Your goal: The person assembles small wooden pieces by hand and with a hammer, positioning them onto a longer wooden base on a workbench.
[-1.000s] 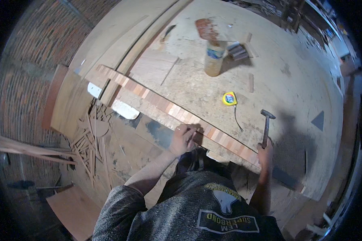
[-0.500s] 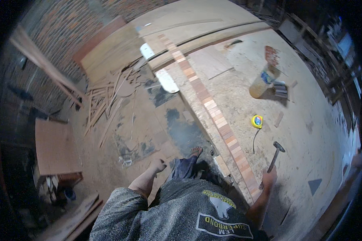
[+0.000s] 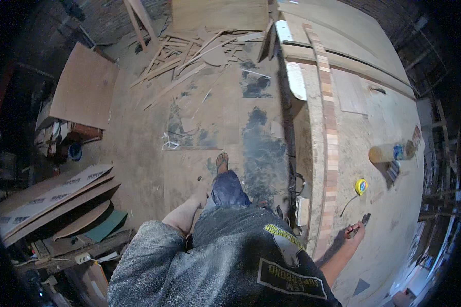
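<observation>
My right hand [image 3: 355,234] is wrapped round the handle of a hammer [image 3: 365,219], held above the right side of the workbench [image 3: 394,225]. The hammer's dark head points away from me. To the left of that hand runs a long narrow strip of small wood blocks [image 3: 329,148] in light and reddish-brown tones. A yellow tape measure [image 3: 361,185] lies just beyond the hammer, its dark strap trailing toward me. My left hand [image 3: 203,196] hangs low beside my dark trousers; its fingers cannot be made out, and I see nothing in it.
On the bench stands a cloudy plastic bottle [image 3: 384,152] beside a stack of dark-edged pieces [image 3: 393,171]. Wood offcuts [image 3: 189,56] litter the floor ahead. Leaning sheets [image 3: 61,199] and a wooden cabinet [image 3: 84,89] are at the left. My sandalled foot [image 3: 222,162] is on the dusty floor.
My view has swung left, so the bench now sits further right and more upright. The hammer stays in my right hand, now seen more foreshortened. My left hand has dropped closer to my leg.
</observation>
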`<act>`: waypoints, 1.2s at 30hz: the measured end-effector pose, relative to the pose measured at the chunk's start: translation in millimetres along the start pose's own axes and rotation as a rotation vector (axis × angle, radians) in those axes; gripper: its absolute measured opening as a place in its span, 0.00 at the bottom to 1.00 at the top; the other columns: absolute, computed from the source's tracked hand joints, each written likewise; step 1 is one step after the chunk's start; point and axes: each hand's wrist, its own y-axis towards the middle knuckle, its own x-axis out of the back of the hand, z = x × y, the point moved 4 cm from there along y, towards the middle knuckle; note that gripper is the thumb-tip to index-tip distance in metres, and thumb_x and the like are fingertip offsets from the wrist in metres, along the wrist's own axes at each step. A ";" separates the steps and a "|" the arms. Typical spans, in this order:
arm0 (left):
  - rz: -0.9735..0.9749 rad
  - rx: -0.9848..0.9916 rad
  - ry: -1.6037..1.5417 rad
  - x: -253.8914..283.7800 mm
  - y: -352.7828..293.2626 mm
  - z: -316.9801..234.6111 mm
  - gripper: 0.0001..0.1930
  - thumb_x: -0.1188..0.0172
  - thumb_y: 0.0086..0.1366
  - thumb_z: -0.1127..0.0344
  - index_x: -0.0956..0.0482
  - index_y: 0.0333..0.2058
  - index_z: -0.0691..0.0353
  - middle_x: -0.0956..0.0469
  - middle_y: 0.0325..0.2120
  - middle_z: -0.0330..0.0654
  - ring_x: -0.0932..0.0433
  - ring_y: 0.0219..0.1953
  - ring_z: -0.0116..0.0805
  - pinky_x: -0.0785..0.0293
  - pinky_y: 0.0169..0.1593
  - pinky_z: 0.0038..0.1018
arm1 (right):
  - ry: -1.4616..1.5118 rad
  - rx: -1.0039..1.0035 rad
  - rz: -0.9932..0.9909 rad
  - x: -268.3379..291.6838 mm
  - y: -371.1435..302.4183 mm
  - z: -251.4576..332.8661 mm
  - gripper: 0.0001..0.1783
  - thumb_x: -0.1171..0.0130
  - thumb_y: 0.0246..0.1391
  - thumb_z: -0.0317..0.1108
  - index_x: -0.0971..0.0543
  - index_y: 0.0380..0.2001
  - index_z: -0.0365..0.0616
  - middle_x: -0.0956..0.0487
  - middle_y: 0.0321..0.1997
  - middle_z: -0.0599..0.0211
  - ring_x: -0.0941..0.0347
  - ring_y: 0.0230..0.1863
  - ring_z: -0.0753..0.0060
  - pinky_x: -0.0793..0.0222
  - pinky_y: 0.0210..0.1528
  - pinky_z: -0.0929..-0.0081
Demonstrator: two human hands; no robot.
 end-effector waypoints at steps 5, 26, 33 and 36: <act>0.012 0.146 -0.334 90.6 7.3 26.0 0.30 0.30 0.50 0.68 0.12 0.57 0.57 0.11 0.50 0.57 0.12 0.53 0.51 0.17 0.55 0.42 | -0.372 0.630 -0.335 -67.6 -55.1 -17.4 0.05 0.42 0.69 0.32 0.25 0.38 0.44 0.24 0.25 0.67 0.28 0.21 0.72 0.27 0.23 0.70; -0.302 0.151 -0.603 356.2 133.3 221.9 0.17 0.31 0.68 0.55 0.11 0.35 0.66 0.11 0.31 0.57 0.10 0.37 0.46 0.19 0.43 0.45 | -1.254 0.701 0.292 -462.3 -150.6 -202.9 0.16 0.26 0.57 0.35 0.10 0.48 0.46 0.12 0.47 0.44 0.14 0.50 0.40 0.20 0.55 0.56; -0.290 0.064 -0.416 356.5 140.9 181.8 0.13 0.32 0.67 0.62 0.11 0.35 0.69 0.12 0.28 0.54 0.12 0.33 0.48 0.18 0.39 0.43 | -1.509 0.441 0.613 -555.5 -99.5 -202.5 0.18 0.29 0.57 0.44 0.11 0.46 0.45 0.12 0.44 0.48 0.15 0.48 0.39 0.21 0.51 0.49; -0.517 0.065 -0.640 385.1 151.4 171.3 0.10 0.32 0.66 0.66 0.11 0.33 0.67 0.12 0.26 0.51 0.12 0.32 0.51 0.18 0.39 0.44 | -1.501 0.632 0.984 -607.3 -63.4 -192.0 0.22 0.29 0.56 0.44 0.15 0.48 0.40 0.14 0.44 0.45 0.16 0.47 0.37 0.22 0.50 0.44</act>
